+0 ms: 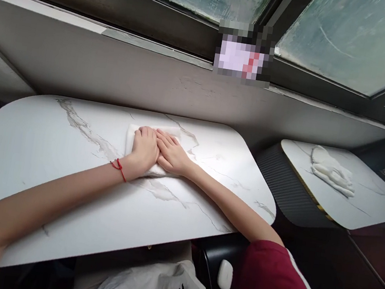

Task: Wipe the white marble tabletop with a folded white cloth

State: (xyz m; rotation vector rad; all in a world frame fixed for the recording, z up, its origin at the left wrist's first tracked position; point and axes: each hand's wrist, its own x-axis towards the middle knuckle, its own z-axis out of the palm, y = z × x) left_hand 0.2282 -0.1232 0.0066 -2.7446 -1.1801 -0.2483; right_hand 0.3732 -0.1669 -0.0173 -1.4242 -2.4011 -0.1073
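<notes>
A folded white cloth lies flat on a white marble-patterned table. My left hand, with a red string bracelet at its wrist, grips the cloth with bent fingers. Close against it on the right, my right hand rests flat on the cloth, its fingers stretched out towards the left hand and touching it. Much of the cloth is hidden under both hands; its far and left edges show.
A second marble-patterned table stands to the right, bearing a crumpled white cloth. Behind the tables runs a pale wall below dark-framed windows. A small white case lies on a black surface near my lap.
</notes>
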